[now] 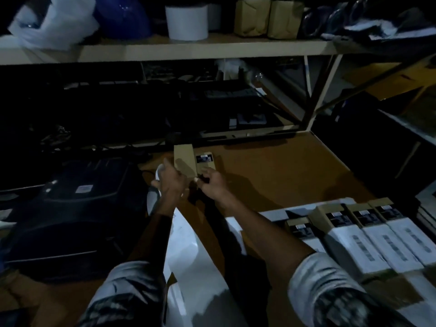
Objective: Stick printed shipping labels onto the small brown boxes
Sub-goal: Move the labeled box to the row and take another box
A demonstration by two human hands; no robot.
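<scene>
I hold a small brown cardboard box (pixel 188 162) over the brown tabletop (pixel 283 166), at twelve o'clock from me. My left hand (pixel 171 182) has its grip around the box's near left corner; my right hand (pixel 212 185) pinches its near edge. No white label covers it yet, I judge. Next: peel one from the white strip (pixel 188 244) at six o'clock. Labelled boxes (pixel 368 232) sit at four o'clock.

Centre: small box (pixel 193 162) above the table (pixel 283 166), between left hand (pixel 171 182) and right hand (pixel 213 185).
Left: printer (pixel 77 208) on the table.
Right: labelled boxes (pixel 368 232) in rows.
Behind, above: shelf (pixel 188 49) carrying label roll (pixel 186 21) and two wrapped packages (pixel 269 17).
</scene>
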